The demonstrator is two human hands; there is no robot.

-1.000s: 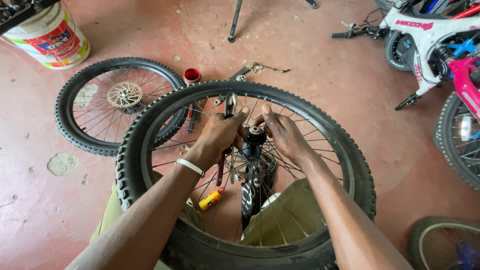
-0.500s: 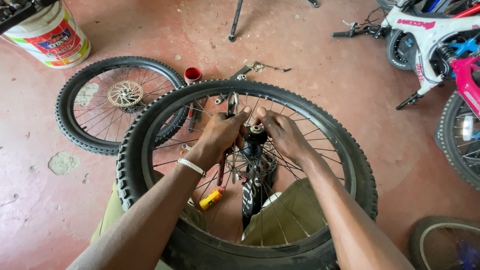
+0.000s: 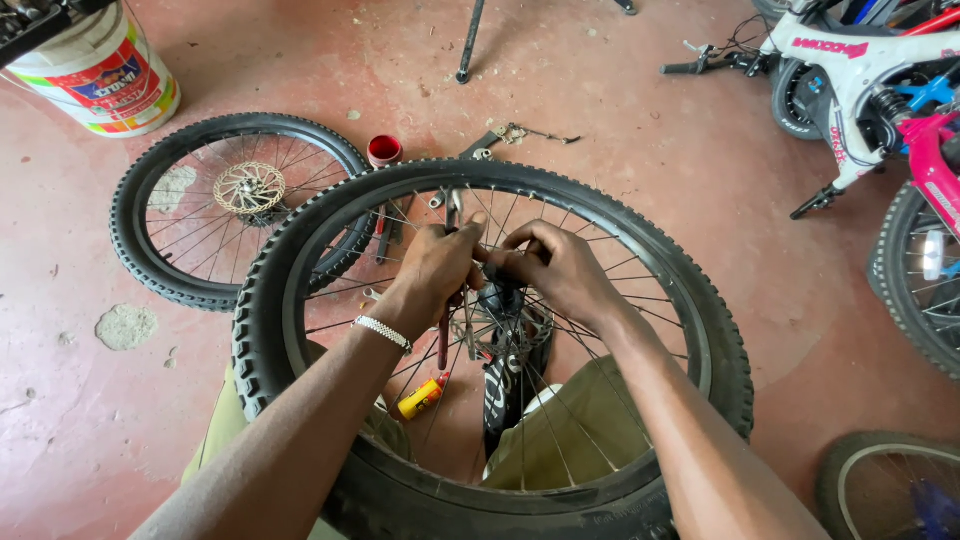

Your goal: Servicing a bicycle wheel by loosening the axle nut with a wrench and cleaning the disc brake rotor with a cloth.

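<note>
A large spoked bicycle wheel with a knobby black tyre (image 3: 690,300) lies flat across my lap. Both hands meet over its hub (image 3: 500,305) at the centre. My left hand (image 3: 435,265) is shut on pliers with dark red handles (image 3: 443,340) that hang down through the spokes. My right hand (image 3: 555,265) pinches a small part at the hub axle; what it is stays hidden by the fingers. A white bracelet sits on my left wrist.
A second wheel with a disc rotor (image 3: 215,205) lies on the red floor at left. Nearby are a small red cup (image 3: 384,150), loose metal parts (image 3: 510,135), a paint bucket (image 3: 95,70), a yellow tube (image 3: 420,397), and parked bicycles (image 3: 870,90) at right.
Both hands stay at the hub with only slight finger shifts. The view has drifted a little; nothing was picked up or let go.
</note>
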